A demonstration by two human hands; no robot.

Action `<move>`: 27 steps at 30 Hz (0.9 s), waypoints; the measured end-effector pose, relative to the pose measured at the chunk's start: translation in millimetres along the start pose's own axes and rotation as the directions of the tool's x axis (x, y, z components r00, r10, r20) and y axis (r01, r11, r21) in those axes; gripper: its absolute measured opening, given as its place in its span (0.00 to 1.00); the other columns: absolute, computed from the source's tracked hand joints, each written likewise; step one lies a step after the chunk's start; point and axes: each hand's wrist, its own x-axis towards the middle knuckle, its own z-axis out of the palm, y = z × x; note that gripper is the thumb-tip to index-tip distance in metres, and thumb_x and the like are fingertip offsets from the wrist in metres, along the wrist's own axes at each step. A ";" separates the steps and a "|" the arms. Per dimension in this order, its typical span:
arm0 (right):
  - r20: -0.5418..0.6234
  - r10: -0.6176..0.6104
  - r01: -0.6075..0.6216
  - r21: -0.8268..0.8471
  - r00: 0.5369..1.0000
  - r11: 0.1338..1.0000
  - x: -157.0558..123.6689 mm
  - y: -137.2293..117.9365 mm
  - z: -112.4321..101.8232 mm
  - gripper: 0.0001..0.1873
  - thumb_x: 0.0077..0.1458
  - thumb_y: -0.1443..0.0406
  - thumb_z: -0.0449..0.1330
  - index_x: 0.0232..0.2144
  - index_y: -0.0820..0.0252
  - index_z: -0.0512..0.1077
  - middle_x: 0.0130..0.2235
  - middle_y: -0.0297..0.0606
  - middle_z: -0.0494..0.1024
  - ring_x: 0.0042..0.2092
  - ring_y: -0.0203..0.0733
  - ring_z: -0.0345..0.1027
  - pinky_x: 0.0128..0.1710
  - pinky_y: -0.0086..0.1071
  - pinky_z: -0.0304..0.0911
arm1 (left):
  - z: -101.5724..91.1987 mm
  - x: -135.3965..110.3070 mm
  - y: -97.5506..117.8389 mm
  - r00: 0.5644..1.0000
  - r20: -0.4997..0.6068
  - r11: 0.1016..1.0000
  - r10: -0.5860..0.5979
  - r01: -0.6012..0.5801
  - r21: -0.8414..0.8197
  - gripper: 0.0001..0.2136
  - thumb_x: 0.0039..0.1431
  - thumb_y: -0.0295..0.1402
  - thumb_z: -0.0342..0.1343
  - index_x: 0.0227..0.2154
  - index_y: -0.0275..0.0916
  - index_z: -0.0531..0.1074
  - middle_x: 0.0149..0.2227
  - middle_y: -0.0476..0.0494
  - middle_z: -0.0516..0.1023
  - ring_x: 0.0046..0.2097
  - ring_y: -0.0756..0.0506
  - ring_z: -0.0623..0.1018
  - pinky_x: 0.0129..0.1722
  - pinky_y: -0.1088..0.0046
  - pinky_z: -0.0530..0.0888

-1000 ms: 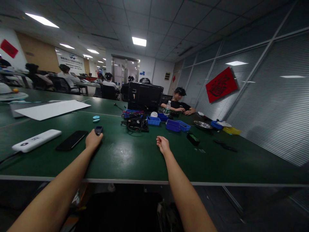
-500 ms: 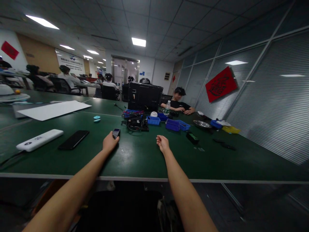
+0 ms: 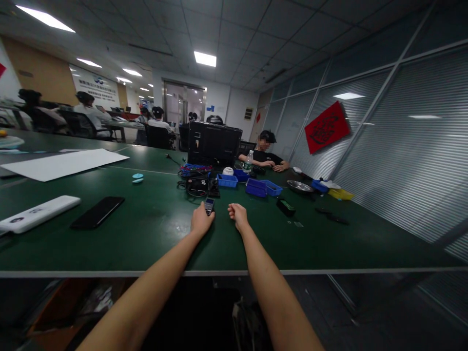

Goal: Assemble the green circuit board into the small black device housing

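Observation:
My left hand (image 3: 201, 221) rests on the green table (image 3: 157, 234) with its fingers closed round a small dark device (image 3: 209, 205) that has a little screen. Just to its right, my right hand (image 3: 238, 216) lies on the table in a loose fist, and nothing shows in it. The two hands are a short gap apart, near the middle of the table in front of me.
A black phone (image 3: 98, 211) and a white remote (image 3: 34, 214) lie at the left. Beyond the hands are a tangle of cables (image 3: 197, 186), blue bins (image 3: 259, 187), a black case (image 3: 214, 145) and a small black box (image 3: 285, 206). A person (image 3: 268, 153) sits across the table.
My left hand has slid the small device to the right across the table, from beside the phone to close by my right hand. The right hand has hardly moved.

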 end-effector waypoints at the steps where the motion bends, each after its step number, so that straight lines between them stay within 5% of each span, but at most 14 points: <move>1: 0.003 -0.041 0.041 -0.058 0.999 0.997 -1.2 1.2 2.4 0.09 0.46 0.61 0.56 0.23 0.62 0.68 0.19 0.30 0.68 0.17 0.27 0.56 0.13 0.21 0.47 | 2.9 -0.8 3.5 1.000 0.013 1.000 0.011 -0.011 -0.015 0.29 0.50 0.42 0.51 0.53 0.31 0.56 0.45 0.30 0.71 0.47 0.39 0.71 0.43 0.68 0.65; 5: 0.069 -0.289 0.296 -0.276 0.955 0.914 -11.6 4.0 14.9 0.11 0.46 0.57 0.56 0.26 0.59 0.71 0.25 0.33 0.71 0.25 0.31 0.62 0.23 0.23 0.58 | 7.5 -2.6 10.4 0.995 0.088 0.997 0.052 -0.047 -0.067 0.38 0.46 0.43 0.55 0.57 0.29 0.48 0.47 0.29 0.70 0.50 0.39 0.69 0.44 0.68 0.65; 8: 0.146 -0.374 0.397 -0.461 0.916 0.794 -22.7 2.5 24.0 0.17 0.44 0.57 0.58 0.37 0.57 0.71 0.36 0.37 0.72 0.35 0.36 0.65 0.36 0.28 0.61 | 7.6 -3.5 11.1 0.986 0.139 0.991 0.095 -0.079 -0.112 0.39 0.46 0.41 0.55 0.58 0.30 0.45 0.49 0.30 0.69 0.50 0.40 0.69 0.45 0.69 0.65; 16: 0.196 -0.221 0.280 -0.840 0.955 0.464 -37.1 -9.3 31.1 0.34 0.45 0.55 0.56 0.54 0.59 0.58 0.49 0.45 0.66 0.50 0.47 0.59 0.47 0.37 0.56 | 13.4 -3.9 7.3 0.952 0.257 0.968 0.167 -0.109 -0.224 0.41 0.46 0.35 0.54 0.60 0.31 0.38 0.55 0.35 0.63 0.53 0.42 0.67 0.48 0.72 0.64; 27: 0.212 -0.111 0.234 -0.939 0.971 0.253 -39.2 -16.5 25.2 0.35 0.46 0.56 0.54 0.57 0.52 0.51 0.44 0.42 0.71 0.46 0.48 0.63 0.40 0.35 0.58 | 16.2 -3.2 1.4 0.944 0.252 0.938 0.212 -0.125 -0.323 0.39 0.44 0.25 0.51 0.60 0.36 0.41 0.56 0.41 0.63 0.53 0.45 0.66 0.50 0.72 0.63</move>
